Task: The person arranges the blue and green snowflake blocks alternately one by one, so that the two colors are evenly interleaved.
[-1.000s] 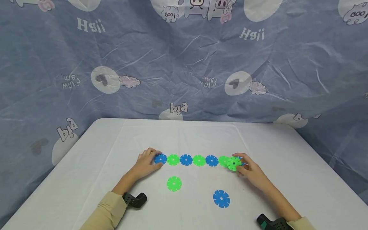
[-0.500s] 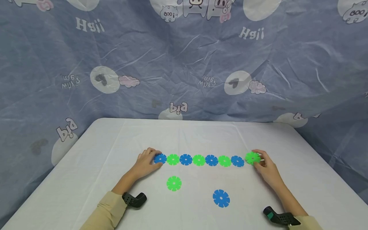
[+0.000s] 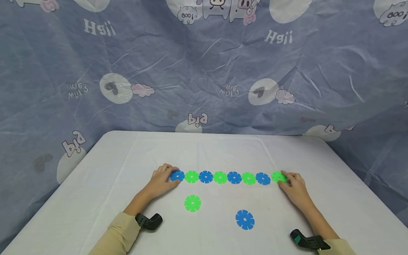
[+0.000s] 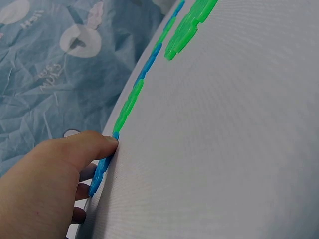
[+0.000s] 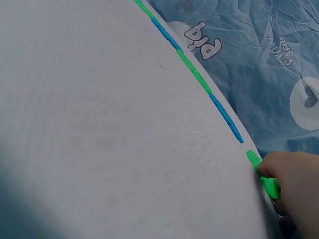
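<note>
A row of flat, notched plastic snowflake discs, blue and green in turn, runs across the white table. My left hand (image 3: 160, 182) holds the blue disc (image 3: 177, 176) at the row's left end between thumb and fingers; the left wrist view shows the thumb (image 4: 107, 144) on its near edge. At the right end, my right hand (image 3: 296, 189) grips a green disc (image 3: 278, 176) by its edge, lying nearly flat. A narrow gap parts it from the neighbouring blue disc (image 3: 262, 179). In the right wrist view the hand partly covers this green disc (image 5: 253, 159).
Nearer the person lie two loose discs, one green (image 3: 192, 203) and one blue (image 3: 245, 220). A blue patterned cloth (image 3: 204, 71) hangs behind the table (image 3: 143, 148). A black device (image 3: 149, 222) is strapped to each wrist.
The right hand carried its green disc rightward, past the last blue disc, then lowered it to the table at the row's end. The left hand has stayed in place.
</note>
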`<state>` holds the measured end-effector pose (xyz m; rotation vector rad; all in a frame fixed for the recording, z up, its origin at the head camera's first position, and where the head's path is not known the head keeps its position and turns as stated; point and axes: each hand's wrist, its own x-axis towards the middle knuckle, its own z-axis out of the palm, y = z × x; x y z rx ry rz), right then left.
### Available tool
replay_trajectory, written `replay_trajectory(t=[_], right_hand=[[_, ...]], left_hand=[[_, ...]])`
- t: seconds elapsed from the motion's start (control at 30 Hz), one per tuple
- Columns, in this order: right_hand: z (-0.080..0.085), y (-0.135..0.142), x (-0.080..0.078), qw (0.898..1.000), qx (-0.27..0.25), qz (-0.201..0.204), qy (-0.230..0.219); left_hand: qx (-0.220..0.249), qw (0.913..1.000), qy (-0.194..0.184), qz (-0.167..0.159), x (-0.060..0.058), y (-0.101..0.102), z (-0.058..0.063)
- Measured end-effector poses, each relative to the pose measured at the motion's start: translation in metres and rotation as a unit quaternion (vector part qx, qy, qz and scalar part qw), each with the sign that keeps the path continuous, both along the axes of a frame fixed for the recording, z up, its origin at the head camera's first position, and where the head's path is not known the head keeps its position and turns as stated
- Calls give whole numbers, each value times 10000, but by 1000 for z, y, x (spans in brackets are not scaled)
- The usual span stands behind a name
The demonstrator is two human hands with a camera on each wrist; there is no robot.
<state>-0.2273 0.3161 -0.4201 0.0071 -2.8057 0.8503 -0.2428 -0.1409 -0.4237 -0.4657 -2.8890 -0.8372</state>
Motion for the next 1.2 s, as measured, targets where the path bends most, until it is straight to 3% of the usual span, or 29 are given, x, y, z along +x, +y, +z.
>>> replay_trajectory(t=[0.97,1.1,1.2], right_hand=[[-1,-6,3,9998,191,64,49],[5,-6,4,9997,99,156,150],[16,-12,7,9987,49,440,240]], left_hand=[[39,10000,65,-9,2,-2,-2],[39,10000,71,-33,2,-1,-1],[32,10000,54,-43,1,-1,0]])
